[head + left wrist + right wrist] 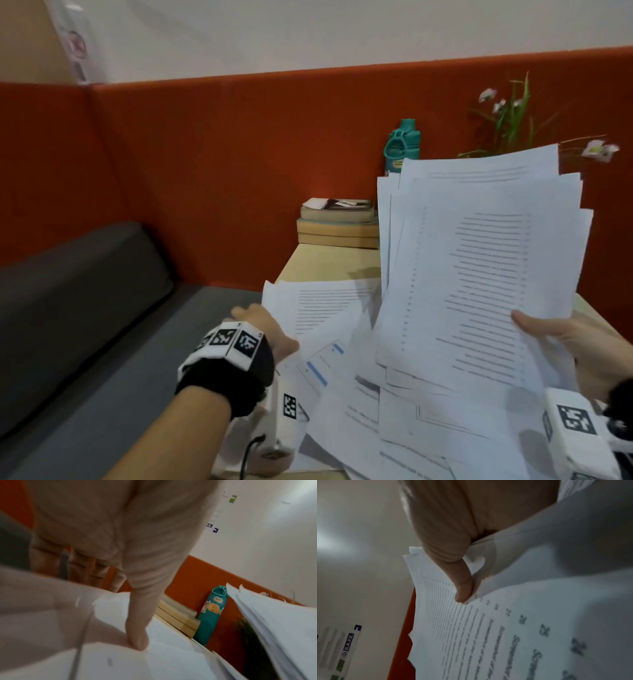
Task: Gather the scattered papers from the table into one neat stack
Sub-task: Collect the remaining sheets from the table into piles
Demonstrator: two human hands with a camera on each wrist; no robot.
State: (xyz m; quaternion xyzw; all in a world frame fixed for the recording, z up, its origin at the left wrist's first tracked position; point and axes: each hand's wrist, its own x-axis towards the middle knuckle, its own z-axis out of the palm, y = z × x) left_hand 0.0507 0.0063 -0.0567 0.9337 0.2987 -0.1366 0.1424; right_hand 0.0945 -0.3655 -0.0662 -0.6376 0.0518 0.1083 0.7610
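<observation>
My right hand (pixel 539 327) holds up a fanned bundle of printed papers (pixel 479 267) above the table, thumb on the front page and fingers hidden behind. In the right wrist view the thumb (pixel 462 586) presses on the bundle (pixel 505 628). More loose papers (pixel 376 411) lie overlapping on the table below. My left hand (pixel 270 330) is at the left edge of that pile and pinches a printed sheet (pixel 325 308). In the left wrist view its thumb (pixel 137 639) lies on top of the sheet (pixel 171 658), with the fingers behind it.
A light wooden table (pixel 325 263) stands against an orange padded wall. At its back are stacked books (pixel 339 222), a teal bottle (pixel 401 145) and a flowering plant (pixel 513 116). A grey bench seat (pixel 102 342) runs along the left.
</observation>
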